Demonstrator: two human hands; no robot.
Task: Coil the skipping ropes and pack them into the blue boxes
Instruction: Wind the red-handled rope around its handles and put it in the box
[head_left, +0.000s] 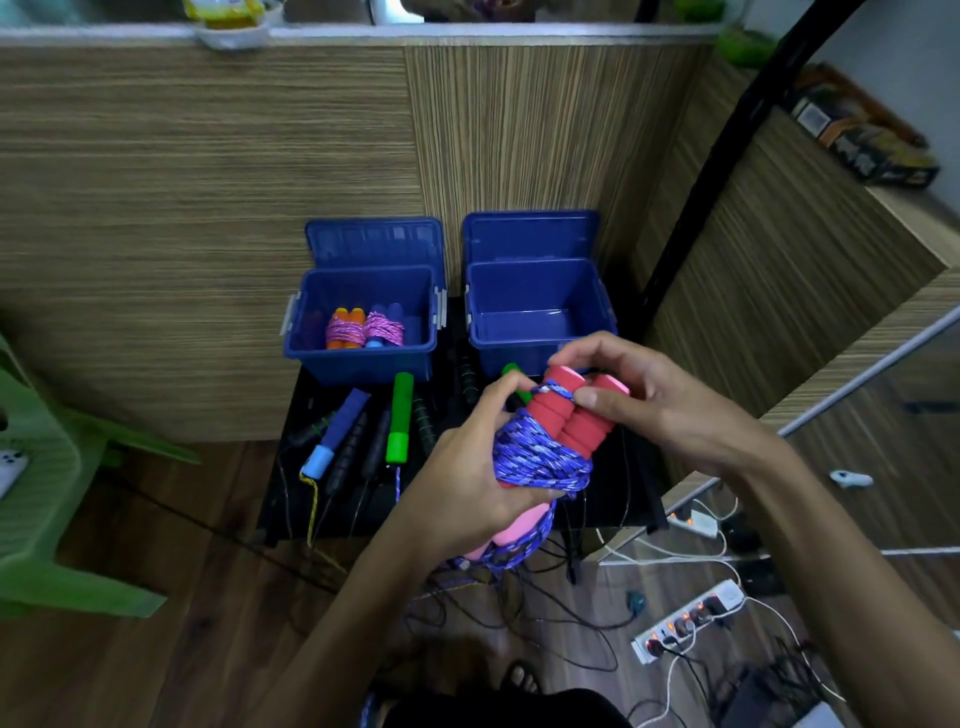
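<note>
We are holding the red-handled rope (558, 441) in mid-air, just in front of the right blue box (540, 317), which looks bare inside. Our left hand (467, 467) is clenching the bundle, its grip curled round the blue cord (540, 460) wound about the two foam handles. Our right hand (639, 395) is pinching the cord's end at the top of the handles, where one last turn is crossing them.

To finish this well, we are judging that the end needs tucking snugly under a neighbouring turn (a loose end would let the whole coil spring open in the box). The left hand should be keeping the wraps squeezed meanwhile. A tail of cord is dangling below the bundle and wants gathering too.

The left blue box (363, 332) is already holding two coiled ropes (363, 330); more ropes (363, 436) are lying uncoiled on the dark surface (283, 499).
</note>
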